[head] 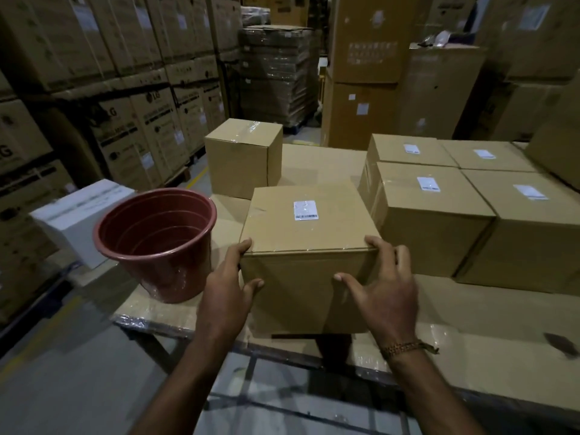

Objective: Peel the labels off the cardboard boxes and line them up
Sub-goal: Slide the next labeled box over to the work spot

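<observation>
Now both hands, left hand [230, 282] and right hand [384, 285], gripping one of six boxes [309, 243]

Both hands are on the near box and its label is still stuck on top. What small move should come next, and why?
Probably lift the right hand to a corner of the label and start peeling, while the left hand steadies the box. The label lies flat and whole, and no hand touches it.
</observation>
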`<state>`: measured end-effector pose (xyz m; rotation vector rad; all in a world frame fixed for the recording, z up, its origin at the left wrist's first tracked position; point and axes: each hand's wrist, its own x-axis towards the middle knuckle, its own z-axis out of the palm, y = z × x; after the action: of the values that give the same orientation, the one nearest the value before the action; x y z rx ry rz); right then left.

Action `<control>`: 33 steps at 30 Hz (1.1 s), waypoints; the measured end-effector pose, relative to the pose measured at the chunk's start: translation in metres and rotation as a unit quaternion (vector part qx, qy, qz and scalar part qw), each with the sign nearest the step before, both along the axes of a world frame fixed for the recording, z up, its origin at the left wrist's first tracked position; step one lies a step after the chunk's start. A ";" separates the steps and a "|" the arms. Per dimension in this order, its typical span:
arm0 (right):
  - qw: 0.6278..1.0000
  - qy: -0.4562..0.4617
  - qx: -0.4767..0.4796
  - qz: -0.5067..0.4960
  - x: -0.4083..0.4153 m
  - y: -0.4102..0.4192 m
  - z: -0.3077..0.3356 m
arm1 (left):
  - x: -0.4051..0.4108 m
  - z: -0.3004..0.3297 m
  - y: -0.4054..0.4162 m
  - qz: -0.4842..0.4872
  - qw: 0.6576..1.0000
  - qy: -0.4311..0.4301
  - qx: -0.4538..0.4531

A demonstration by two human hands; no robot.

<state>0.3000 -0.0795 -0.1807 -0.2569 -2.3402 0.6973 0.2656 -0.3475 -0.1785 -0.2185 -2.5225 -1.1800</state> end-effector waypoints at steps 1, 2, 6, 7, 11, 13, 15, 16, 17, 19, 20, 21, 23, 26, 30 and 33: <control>1.000 -0.002 -0.003 0.000 0.000 0.001 -0.006 | 0.000 -0.004 0.001 -0.001 1.000 -0.007 -0.004; 1.000 -0.002 -0.007 0.002 0.001 0.003 -0.011 | -0.001 -0.008 0.001 -0.002 1.000 -0.014 -0.010; 1.000 -0.007 -0.023 0.015 0.002 0.008 -0.031 | -0.008 -0.021 0.001 -0.011 0.999 -0.026 -0.030; 0.999 -0.012 -0.026 0.018 0.002 0.008 -0.035 | -0.010 -0.023 0.001 -0.010 0.999 -0.028 -0.031; 0.999 0.001 -0.015 0.029 0.000 0.007 -0.046 | -0.016 -0.028 -0.003 -0.014 0.999 -0.035 -0.026; 1.000 0.014 0.015 0.015 -0.003 0.011 -0.045 | -0.018 -0.026 -0.008 -0.027 0.999 -0.035 -0.025; 0.998 0.029 0.049 -0.021 -0.010 0.015 -0.041 | -0.020 -0.023 -0.010 -0.036 0.999 -0.017 -0.026; 0.997 0.041 0.052 -0.038 -0.016 0.015 -0.036 | -0.022 -0.020 -0.009 -0.033 0.999 0.003 -0.029; 0.996 0.055 0.043 -0.050 -0.022 0.014 -0.030 | -0.026 -0.017 -0.007 -0.024 0.999 0.024 -0.031; 0.994 0.090 0.003 -0.058 -0.036 0.010 -0.016 | -0.037 -0.007 -0.002 0.004 0.999 0.045 -0.024; 0.993 0.102 -0.020 -0.052 -0.044 0.007 -0.008 | -0.044 -0.001 0.002 0.014 0.998 0.050 -0.018; 0.993 0.103 -0.045 -0.036 -0.053 0.004 0.000 | -0.052 0.005 0.006 0.016 0.998 0.057 -0.016; 0.994 0.073 -0.085 0.013 -0.072 0.000 0.014 | -0.070 0.017 0.013 -0.001 0.997 0.072 -0.023; 0.994 -0.041 -0.058 0.082 -0.107 -0.004 0.026 | -0.105 0.028 0.025 -0.028 0.997 0.045 -0.052; 0.984 -0.139 0.022 0.113 -0.143 -0.015 0.031 | -0.141 0.026 0.044 -0.056 0.993 -0.045 -0.096; 0.982 -0.158 0.036 0.095 -0.162 -0.020 0.031 | -0.149 0.021 0.050 -0.065 0.987 -0.078 -0.126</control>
<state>0.1377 -0.0993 -0.1496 -0.1184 -2.7156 0.7014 0.1165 -0.2970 -0.1575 -0.3733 -2.8323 -0.9521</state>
